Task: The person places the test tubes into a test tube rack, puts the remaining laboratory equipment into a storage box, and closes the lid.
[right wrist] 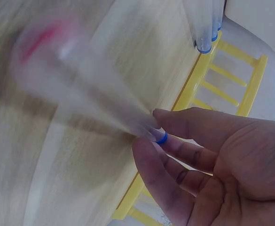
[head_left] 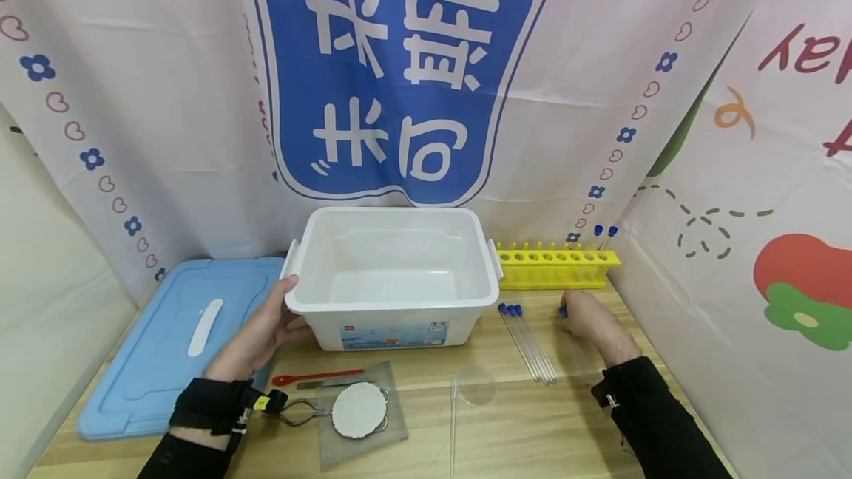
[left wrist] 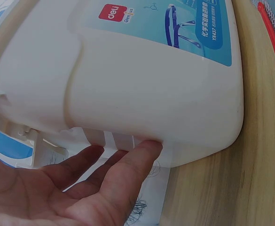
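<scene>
My right hand (head_left: 589,320) pinches a glass test tube (right wrist: 95,89) between thumb and fingertips, close to its blue cap (right wrist: 161,138). The tube's far end is blurred and shows a pinkish-red patch in the right wrist view. This hand is just in front of the yellow test tube rack (head_left: 559,276). My left hand (head_left: 262,331) is at the left side of the white plastic bin (head_left: 399,309), beneath its side handle. Its extended fingertips (left wrist: 149,146) rest against the bin's wall. Capped test tubes (head_left: 529,342) lie side by side on the table, left of my right hand.
Left of the bin lies a blue lid (head_left: 160,346). In front are a red spoon (head_left: 316,376), a round white gauze pad (head_left: 359,410) on a clear bag (head_left: 393,427), and metal tongs (head_left: 299,412). A thin glass rod (head_left: 453,427) lies nearer the front. A patterned curtain (head_left: 566,94) hangs behind.
</scene>
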### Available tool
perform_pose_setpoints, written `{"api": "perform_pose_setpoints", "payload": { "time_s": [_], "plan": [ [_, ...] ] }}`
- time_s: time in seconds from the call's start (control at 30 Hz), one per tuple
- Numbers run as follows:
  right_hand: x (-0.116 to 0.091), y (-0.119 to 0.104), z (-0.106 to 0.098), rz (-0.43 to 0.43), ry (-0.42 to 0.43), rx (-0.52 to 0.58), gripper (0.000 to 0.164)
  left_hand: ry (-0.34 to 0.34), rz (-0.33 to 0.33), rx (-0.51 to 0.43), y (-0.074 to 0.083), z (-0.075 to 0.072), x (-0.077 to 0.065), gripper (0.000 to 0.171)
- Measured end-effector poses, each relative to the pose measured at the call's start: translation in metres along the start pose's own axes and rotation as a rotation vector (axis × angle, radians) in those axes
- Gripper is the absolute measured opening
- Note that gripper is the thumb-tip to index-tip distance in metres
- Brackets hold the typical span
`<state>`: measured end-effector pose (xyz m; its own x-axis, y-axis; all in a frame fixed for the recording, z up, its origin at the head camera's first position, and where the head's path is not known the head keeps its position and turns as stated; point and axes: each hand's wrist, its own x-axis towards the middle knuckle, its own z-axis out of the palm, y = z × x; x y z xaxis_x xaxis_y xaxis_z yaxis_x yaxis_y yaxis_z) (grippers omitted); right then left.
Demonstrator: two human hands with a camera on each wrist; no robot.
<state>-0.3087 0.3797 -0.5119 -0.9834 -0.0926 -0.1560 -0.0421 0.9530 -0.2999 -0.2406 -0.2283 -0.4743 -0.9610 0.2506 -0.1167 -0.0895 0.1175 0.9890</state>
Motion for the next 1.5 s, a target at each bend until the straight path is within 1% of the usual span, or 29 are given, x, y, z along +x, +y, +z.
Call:
{"api": "perform_pose_setpoints", "payload": {
  "time_s": [0.03,0.1,0.13,0.2,0.23,0.3,0.43,0.53,0.67,0.8,0.9,1.1,1.2,1.37,1.5],
  "plan": [
    [0.002,0.003,0.001,-0.002,-0.002,-0.001,0.020,-0.001,0.000,0.001,0.000,0.000,0.000,0.082],
    [0.004,0.003,0.000,0.022,-0.013,0.017,0.021,-0.001,0.002,0.002,0.000,0.000,0.000,0.082],
    [0.002,0.000,-0.003,0.036,-0.015,0.025,0.022,-0.002,0.003,0.002,0.000,0.000,0.000,0.083],
    [-0.008,-0.016,-0.017,0.071,-0.045,0.062,0.031,-0.002,0.003,0.001,0.000,0.000,0.000,0.082],
    [-0.011,-0.020,-0.021,0.071,-0.040,0.069,0.034,-0.002,0.003,0.002,0.000,0.000,0.000,0.082],
    [-0.014,-0.025,-0.027,0.052,-0.018,0.073,0.039,-0.001,0.004,0.003,0.000,0.000,0.000,0.082],
    [-0.018,-0.030,-0.036,0.013,0.035,0.089,0.043,0.002,0.008,0.000,-0.001,0.001,0.000,0.082],
    [-0.017,-0.033,-0.041,0.016,0.066,0.117,0.043,0.003,0.008,0.001,-0.001,0.001,0.000,0.082],
    [-0.017,-0.037,-0.047,0.014,0.123,0.123,0.043,0.000,0.005,0.003,-0.001,0.000,-0.001,0.082],
    [-0.019,-0.042,-0.051,0.010,0.179,0.164,0.044,-0.002,0.001,0.002,-0.001,0.000,-0.001,0.083],
    [-0.018,-0.044,-0.053,-0.005,0.239,0.196,0.045,-0.005,0.000,0.004,0.000,0.000,-0.001,0.083],
    [-0.017,-0.051,-0.055,-0.026,0.402,0.249,0.049,-0.005,0.000,0.005,0.001,0.000,-0.001,0.083],
    [-0.017,-0.053,-0.056,-0.034,0.459,0.281,0.050,-0.002,0.000,0.006,0.001,0.001,-0.001,0.082],
    [-0.018,-0.056,-0.057,-0.055,0.560,0.298,0.049,0.002,-0.006,0.008,0.000,0.001,-0.001,0.083],
    [-0.015,-0.055,-0.055,-0.080,0.645,0.322,0.048,0.003,-0.008,0.010,0.000,0.000,-0.001,0.084]
  ]
}}
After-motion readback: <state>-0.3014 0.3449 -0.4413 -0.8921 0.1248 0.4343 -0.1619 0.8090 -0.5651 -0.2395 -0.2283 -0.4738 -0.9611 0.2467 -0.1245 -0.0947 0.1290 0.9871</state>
